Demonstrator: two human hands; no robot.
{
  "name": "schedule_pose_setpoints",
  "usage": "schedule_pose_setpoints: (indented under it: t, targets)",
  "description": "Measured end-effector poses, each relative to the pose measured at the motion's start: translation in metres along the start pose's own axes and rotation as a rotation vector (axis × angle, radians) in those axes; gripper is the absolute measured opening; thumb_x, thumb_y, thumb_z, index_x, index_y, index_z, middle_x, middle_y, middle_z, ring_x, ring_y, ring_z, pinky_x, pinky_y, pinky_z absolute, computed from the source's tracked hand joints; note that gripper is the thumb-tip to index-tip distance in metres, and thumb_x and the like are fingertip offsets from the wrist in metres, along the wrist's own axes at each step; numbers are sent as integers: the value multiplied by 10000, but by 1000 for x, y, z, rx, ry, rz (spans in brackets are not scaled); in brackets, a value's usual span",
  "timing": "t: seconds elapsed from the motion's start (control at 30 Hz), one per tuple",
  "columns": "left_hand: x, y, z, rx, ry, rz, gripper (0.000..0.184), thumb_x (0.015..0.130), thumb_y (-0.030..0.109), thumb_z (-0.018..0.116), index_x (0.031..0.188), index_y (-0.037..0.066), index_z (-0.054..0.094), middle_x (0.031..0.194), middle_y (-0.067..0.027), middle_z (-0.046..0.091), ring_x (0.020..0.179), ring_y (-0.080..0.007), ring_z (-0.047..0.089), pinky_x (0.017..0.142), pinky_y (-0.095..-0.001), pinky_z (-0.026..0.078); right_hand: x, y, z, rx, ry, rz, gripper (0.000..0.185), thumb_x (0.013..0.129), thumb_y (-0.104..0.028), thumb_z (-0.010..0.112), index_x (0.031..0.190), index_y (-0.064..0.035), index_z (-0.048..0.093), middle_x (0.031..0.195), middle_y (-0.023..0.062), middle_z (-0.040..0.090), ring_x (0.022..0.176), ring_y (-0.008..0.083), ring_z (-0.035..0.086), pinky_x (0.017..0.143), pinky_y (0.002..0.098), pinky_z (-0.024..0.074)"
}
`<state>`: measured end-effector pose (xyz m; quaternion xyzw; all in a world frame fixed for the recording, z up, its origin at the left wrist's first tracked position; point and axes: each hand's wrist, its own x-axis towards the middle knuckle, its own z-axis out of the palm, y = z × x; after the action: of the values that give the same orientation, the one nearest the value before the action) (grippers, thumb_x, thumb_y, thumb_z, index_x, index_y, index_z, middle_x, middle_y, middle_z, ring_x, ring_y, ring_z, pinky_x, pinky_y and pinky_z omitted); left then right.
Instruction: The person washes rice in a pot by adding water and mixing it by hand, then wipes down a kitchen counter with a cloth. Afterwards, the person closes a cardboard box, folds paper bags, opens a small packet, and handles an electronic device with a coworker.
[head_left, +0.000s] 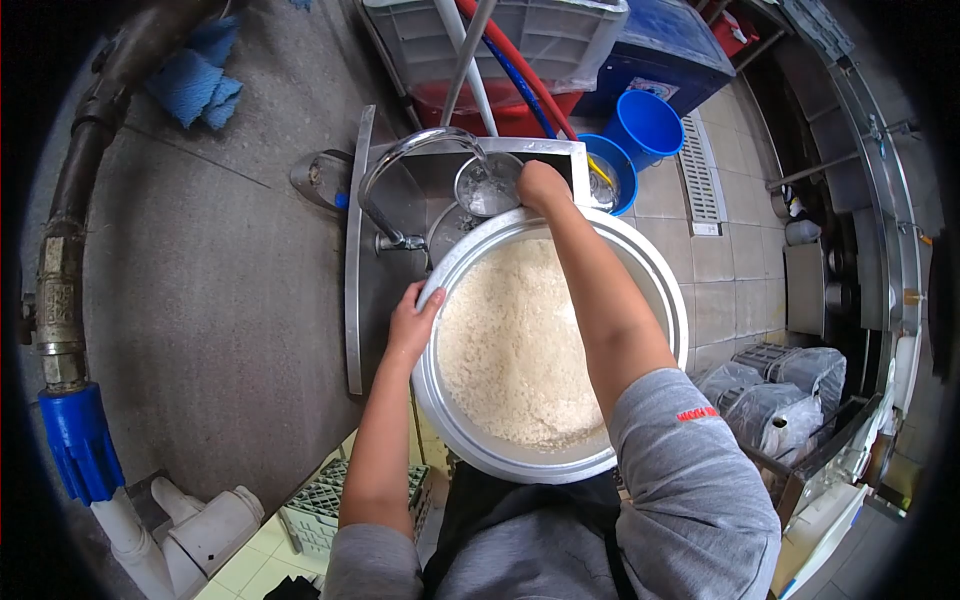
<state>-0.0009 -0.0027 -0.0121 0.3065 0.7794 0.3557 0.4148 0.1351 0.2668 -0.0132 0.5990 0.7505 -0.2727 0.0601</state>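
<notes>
A large round metal pot full of raw white rice rests against the sink's near edge, close to my body. My left hand grips the pot's left rim, thumb on top. My right hand reaches across the pot and is closed on the right side of a small metal bowl. The bowl is under the curved faucet, and water runs into it. My right fingertips are partly hidden behind the hand. Below the bowl, part of another round metal vessel shows in the sink.
The steel sink surrounds the faucet. Two blue buckets stand beyond its right side. Red and blue handles lean near a grey crate. A floor drain grate and wrapped containers lie to the right. A pipe runs at far left.
</notes>
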Motion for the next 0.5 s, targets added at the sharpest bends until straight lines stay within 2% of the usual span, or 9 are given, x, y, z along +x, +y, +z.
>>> schedule_pose_setpoints:
  t: [0.5]
  targets:
    - [0, 1, -1, -4, -7, 20, 484, 826, 397, 603, 1109, 10, 541, 975, -182, 632, 908, -265, 612, 790, -319, 453, -3, 0, -1, 11, -10, 8, 237, 755, -51, 542, 955, -33, 670, 1034, 194, 617, 983, 321, 601, 835, 389, 480]
